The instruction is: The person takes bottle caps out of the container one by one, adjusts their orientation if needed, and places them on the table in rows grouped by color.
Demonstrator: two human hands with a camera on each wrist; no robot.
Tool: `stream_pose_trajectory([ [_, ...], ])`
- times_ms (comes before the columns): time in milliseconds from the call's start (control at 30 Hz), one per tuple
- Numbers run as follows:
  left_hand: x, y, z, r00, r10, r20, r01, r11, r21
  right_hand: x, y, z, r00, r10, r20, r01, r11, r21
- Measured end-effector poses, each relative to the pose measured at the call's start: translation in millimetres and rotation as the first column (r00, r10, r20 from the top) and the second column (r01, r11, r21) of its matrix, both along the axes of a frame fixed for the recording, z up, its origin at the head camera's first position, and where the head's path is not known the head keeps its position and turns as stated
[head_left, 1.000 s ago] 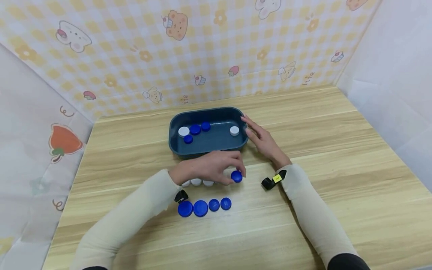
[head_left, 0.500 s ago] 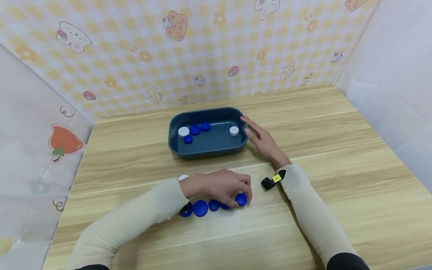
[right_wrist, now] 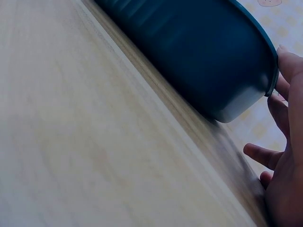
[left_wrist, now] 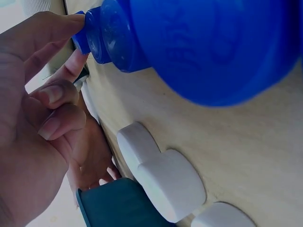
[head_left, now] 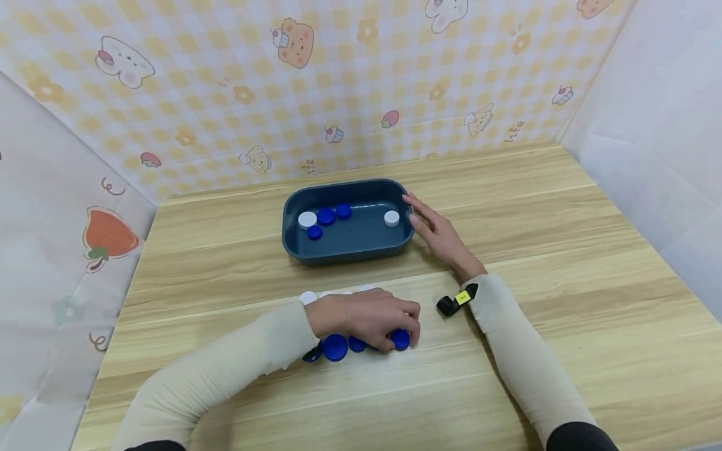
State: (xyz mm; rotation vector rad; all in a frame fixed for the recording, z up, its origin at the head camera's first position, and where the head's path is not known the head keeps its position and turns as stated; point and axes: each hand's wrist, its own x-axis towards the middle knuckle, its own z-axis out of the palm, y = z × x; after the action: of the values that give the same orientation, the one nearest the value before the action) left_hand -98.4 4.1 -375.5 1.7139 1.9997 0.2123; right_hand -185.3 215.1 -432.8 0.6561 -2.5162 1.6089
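Observation:
In the head view, my left hand (head_left: 369, 316) pinches a small blue bottle cap (head_left: 400, 339) between thumb and finger, at the right end of a row of blue caps (head_left: 335, 347). The left wrist view shows the pinched cap (left_wrist: 81, 40) edge-on, close beside the other caps in line. Behind the left hand runs a row of white caps (head_left: 308, 297), partly hidden by it. My right hand (head_left: 442, 238) touches the right end of a dark blue-green tray (head_left: 344, 256), its fingers fairly straight at the rim. In the right wrist view, fingertips lie at the tray's rim (right_wrist: 258, 26).
Inside the tray, a white cap (head_left: 307, 220) and several blue caps (head_left: 326, 217) lie at the left, and another white cap (head_left: 392, 218) at the right. A patterned cloth (head_left: 350, 81) hangs behind the wooden table (head_left: 536, 219). Black camera straps sit on both wrists.
My left hand has carried the blue cap toward the body, from beside the white row to the right end of the blue row. The right hand and the tray have stayed put.

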Motion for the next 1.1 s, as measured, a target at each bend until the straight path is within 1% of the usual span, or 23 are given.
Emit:
stream_pose_trajectory([
  [200, -0.3, -0.5, 0.5, 1.0, 0.001, -0.017, -0.002, 0.999, -0.036, -1.0, 0.8, -1.9, 1.0, 0.004, -0.007, -0.004, 1.0, -0.004],
  [400, -0.3, -1.1, 0.8, 1.0, 0.004, -0.01, -0.005, 0.999, -0.032, -1.2, 0.4, -1.0, 1.0, 0.011, -0.003, -0.011, 1.0, -0.001],
  [633, -0.5, -2.5, -0.3, 1.0, 0.011, -0.019, -0.012, 1.0, -0.022, -1.5, -0.2, 0.2, 1.0, 0.01, -0.002, -0.01, 1.0, -0.006],
  [733, -0.2, -2.8, -0.4, 1.0, 0.013, -0.02, -0.014, 1.0, -0.019, 0.8, -1.4, 4.5, 1.0, 0.009, 0.001, -0.009, 1.0, 0.008],
  [900, -0.2, -2.0, 0.7, 1.0, 0.012, -0.016, -0.013, 0.999, -0.029, 14.2, -6.5, 25.8, 1.0, 0.023, 0.013, -0.023, 1.0, -0.011],
  [967, -0.1, -1.7, 1.4, 1.0, 0.011, -0.011, -0.012, 0.999, -0.033, 17.8, -7.6, 30.8, 1.0, 0.029, 0.012, -0.029, 0.999, -0.021],
  [1033, -0.2, -1.7, 2.6, 1.0, 0.011, -0.006, -0.011, 0.999, -0.035, 16.7, -7.1, 28.9, 1.0, 0.025, 0.008, -0.025, 1.0, -0.012],
  [1100, -1.1, -1.8, 4.7, 1.0, 0.016, 0.003, -0.016, 0.999, -0.028, 12.8, -5.4, 22.0, 1.0, 0.021, 0.009, -0.021, 1.0, -0.002],
])
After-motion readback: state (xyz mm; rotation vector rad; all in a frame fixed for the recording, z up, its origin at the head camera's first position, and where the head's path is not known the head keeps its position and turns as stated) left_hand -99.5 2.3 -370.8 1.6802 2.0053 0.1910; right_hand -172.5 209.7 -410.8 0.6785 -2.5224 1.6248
